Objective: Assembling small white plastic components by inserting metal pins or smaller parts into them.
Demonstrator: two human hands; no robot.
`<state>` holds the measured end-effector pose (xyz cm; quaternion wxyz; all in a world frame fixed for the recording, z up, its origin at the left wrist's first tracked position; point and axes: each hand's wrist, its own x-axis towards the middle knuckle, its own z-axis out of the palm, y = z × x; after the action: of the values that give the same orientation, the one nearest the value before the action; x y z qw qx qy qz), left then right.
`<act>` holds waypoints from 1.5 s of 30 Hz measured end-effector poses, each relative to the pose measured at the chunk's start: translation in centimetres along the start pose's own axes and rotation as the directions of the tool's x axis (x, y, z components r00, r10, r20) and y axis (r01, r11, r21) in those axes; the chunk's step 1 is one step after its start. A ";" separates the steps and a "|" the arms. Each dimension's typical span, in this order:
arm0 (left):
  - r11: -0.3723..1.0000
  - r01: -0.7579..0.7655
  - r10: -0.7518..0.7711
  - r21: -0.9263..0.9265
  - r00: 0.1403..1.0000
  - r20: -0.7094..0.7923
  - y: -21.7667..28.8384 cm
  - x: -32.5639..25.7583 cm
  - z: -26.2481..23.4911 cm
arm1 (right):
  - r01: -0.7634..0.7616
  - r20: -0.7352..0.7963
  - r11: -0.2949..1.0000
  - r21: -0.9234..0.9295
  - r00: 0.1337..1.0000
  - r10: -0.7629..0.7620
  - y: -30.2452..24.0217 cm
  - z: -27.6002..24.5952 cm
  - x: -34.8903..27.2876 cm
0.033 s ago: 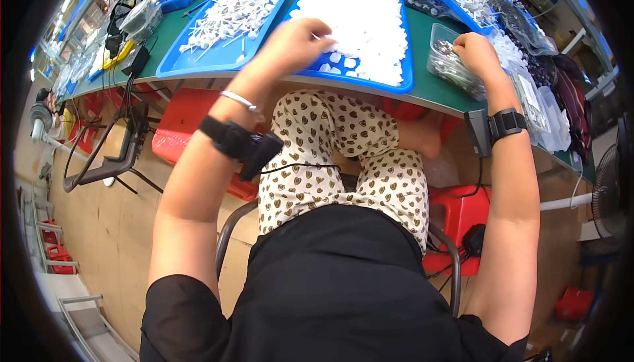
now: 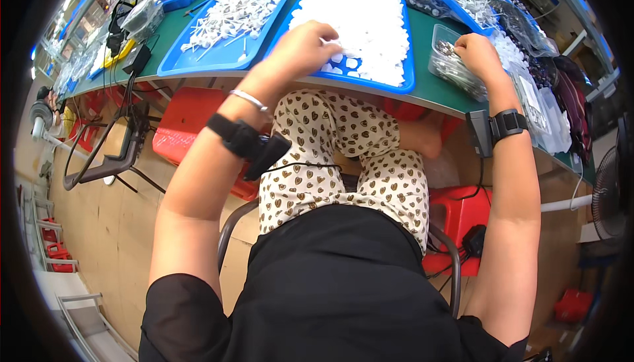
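Head view, only one here. Left hand sits over the near-left part of a blue tray, at the edge of the white pieces heaped in it. Thumb and forefinger curl toward each other, narrow gap; can't tell if a piece is pinched. Few loose white pieces lie apart just below those fingertips, on bare tray floor. Probably why the hand works that side: singles look easier to pick out than from the heap.

Right hand is at the clear box, fingers bunched and pointing down-left at the small silvery parts inside. Grip looks narrow; can't tell if anything is held, fingertips are too small to read. Box sits directly under that hand by the table's near edge, likely so it's in easy reach.

Second blue tray is left of the left hand, with white stemmed parts. Green table shows between the two hands. Shallow tray walls seem meant to keep loose stuff contained.

Pose: left forearm slants inward from lower left, palm down. Right forearm runs nearly straight up, hand tipped inward. Elbows out wide, strapped devices on both wrists.
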<state>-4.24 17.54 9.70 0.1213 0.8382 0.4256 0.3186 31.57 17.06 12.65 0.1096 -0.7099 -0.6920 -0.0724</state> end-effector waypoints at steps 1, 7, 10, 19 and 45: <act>0.992 -0.050 0.051 0.116 0.999 -0.006 0.2 -0.2 0.6 | 0.004 0.018 1.000 -0.025 1.000 -0.004 -0.2 -0.3 0.1; 0.991 -0.057 0.057 0.124 0.998 0.007 1.1 0.1 1.0 | -0.020 -0.007 0.998 0.052 1.000 0.020 0.0 -0.7 -0.6; 0.992 -0.081 0.079 0.092 0.997 0.028 1.4 -0.3 1.3 | 0.018 -0.031 1.000 -0.004 0.999 -0.018 -0.6 -1.2 -1.1; 0.992 -0.046 0.046 0.119 0.999 0.008 1.7 -1.0 0.8 | 0.080 -0.106 0.996 -0.035 0.991 -0.084 -0.4 -1.5 -1.5; 0.002 0.438 -0.338 -0.899 0.846 0.412 10.3 -15.0 4.4 | 0.185 -0.114 0.440 0.879 0.976 -0.183 -14.0 1.1 -20.9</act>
<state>-1.44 -0.30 4.74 0.7352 0.4088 0.3189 0.4367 16.86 -2.62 7.05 0.4536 -0.4705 -0.7015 0.2842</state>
